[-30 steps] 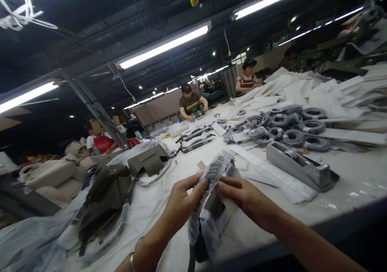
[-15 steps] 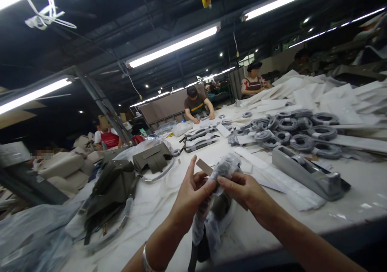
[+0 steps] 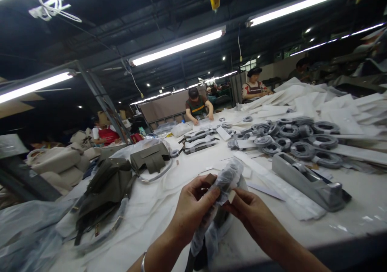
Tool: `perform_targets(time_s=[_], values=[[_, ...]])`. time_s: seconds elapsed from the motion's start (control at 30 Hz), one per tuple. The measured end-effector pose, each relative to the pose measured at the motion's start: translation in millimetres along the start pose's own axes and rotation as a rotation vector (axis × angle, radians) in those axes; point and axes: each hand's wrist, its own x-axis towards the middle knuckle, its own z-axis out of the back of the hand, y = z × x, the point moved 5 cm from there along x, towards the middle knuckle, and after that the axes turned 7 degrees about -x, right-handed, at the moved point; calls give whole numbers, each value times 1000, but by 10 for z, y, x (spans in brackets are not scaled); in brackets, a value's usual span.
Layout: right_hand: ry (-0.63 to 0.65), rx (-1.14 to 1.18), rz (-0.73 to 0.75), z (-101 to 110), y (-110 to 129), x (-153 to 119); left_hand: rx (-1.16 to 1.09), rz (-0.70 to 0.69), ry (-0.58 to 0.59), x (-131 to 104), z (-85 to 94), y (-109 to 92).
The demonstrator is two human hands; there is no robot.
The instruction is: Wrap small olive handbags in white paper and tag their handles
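Observation:
In front of me is a bundled strap (image 3: pixel 230 174) wrapped in thin whitish film, its lower part dark and hanging toward the table's near edge. My left hand (image 3: pixel 189 207) is closed around the bundle from the left, thumb on top. My right hand (image 3: pixel 256 213) pinches one end of a brown strip (image 3: pixel 231 196) at the bundle's right side. The strip's other end shows by my left fingers; its middle is hidden behind the bundle. A grey tape dispenser (image 3: pixel 308 183) stands to the right of my right hand.
Coiled grey straps (image 3: pixel 288 131) and white sheets (image 3: pixel 326 98) are heaped at the right. Olive bags (image 3: pixel 105 195) lie at the left beside clear plastic (image 3: pixel 27 231). Wrapped straps (image 3: pixel 201 143) lie farther back. A co-worker (image 3: pixel 198 104) works at the far end.
The strip's ends have come round toward me: my right hand now pinches its right end, and my left fingers have curled in over the other. The view has shifted slightly.

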Motion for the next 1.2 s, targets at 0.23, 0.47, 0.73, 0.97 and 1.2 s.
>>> perform_targets(time_s=[0.23, 0.47, 0.73, 0.97, 1.2], values=[[-190, -191, 81, -55, -21, -5, 223, -162, -64, -43, 24, -51], [-385, -378, 145, -40, -77, -14, 319, -262, -152, -90, -76, -24], [-390, -305, 191, -79, 9, -13, 519, -320, -57, -162, -83, -296], [-373, -302, 174, -151, -2, 17, 943, -484, -226, -246, -45, -268], [-332, -336, 184, -95, -45, 13, 1129, -645, -216, -432, -218, 48]])
